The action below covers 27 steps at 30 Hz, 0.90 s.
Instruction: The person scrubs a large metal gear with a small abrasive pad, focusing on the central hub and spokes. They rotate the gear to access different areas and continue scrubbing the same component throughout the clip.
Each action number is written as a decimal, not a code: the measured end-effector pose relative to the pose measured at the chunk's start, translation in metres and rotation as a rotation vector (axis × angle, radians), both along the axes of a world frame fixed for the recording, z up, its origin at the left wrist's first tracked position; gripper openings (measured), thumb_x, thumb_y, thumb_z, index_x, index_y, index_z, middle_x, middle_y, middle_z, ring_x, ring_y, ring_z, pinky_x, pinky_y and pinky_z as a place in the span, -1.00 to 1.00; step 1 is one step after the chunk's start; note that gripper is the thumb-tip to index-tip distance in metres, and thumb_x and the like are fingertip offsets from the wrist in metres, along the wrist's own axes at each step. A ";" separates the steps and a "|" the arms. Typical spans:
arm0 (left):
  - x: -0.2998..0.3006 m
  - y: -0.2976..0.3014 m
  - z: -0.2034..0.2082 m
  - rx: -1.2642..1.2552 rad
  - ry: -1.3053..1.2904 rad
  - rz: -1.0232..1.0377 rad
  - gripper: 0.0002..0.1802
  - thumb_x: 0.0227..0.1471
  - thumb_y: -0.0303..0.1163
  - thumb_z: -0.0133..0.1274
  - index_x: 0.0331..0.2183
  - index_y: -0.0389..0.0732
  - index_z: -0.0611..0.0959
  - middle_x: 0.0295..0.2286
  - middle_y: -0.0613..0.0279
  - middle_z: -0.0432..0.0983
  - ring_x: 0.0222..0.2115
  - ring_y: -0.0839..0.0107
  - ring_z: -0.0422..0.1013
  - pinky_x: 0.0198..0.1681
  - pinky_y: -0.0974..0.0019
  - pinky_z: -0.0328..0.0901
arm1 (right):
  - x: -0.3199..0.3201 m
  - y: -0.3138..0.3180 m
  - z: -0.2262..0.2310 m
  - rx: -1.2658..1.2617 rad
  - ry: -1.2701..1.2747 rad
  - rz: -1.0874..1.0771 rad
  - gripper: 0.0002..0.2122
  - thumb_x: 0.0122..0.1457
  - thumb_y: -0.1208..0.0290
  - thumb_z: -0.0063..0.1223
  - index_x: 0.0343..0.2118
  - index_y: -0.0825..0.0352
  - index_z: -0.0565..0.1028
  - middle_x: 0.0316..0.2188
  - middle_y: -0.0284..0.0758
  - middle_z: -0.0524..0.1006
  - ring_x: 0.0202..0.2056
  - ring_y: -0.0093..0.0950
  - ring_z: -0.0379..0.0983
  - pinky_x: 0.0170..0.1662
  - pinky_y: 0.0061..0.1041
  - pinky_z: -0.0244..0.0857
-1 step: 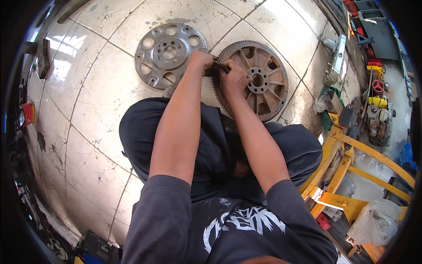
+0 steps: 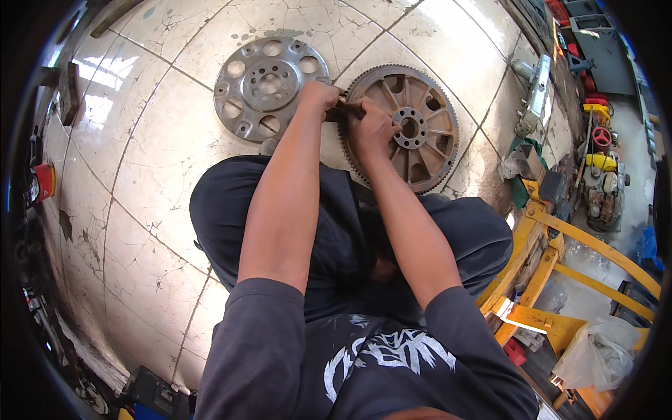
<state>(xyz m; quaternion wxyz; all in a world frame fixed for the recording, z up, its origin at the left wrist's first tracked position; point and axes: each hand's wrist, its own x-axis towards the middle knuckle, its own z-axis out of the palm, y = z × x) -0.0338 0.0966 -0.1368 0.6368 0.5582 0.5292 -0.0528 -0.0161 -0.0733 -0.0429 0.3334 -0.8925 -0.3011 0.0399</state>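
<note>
A silver flexplate-like metal disc with round holes lies flat on the tiled floor, to the left of centre. Right of it rests a rust-brown flywheel with spokes and a toothed outer rim. My left hand is closed, over the silver disc's right edge. Over the flywheel's left rim, my right hand is also closed, with its fingertips close to the left hand's. Between the two hands shows a small dark thing; the fingers cover most of it, so its kind is hidden.
My bent legs in dark trousers are just below the discs. On the right stands a yellow metal frame with a plastic bag on it. Beyond it sits a small engine-like machine. A wooden block lies far left.
</note>
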 end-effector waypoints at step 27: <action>0.017 -0.011 0.021 -0.068 -0.028 -0.033 -0.74 -0.01 -0.41 0.41 -0.26 -0.35 0.79 -0.32 0.11 0.73 -0.36 0.32 0.65 -0.39 0.20 0.58 | -0.016 -0.030 -0.007 -0.127 0.000 -0.226 -0.76 0.09 0.10 0.44 -0.29 0.13 0.74 -0.32 -0.25 0.74 -0.20 -0.16 0.65 0.06 0.08 0.20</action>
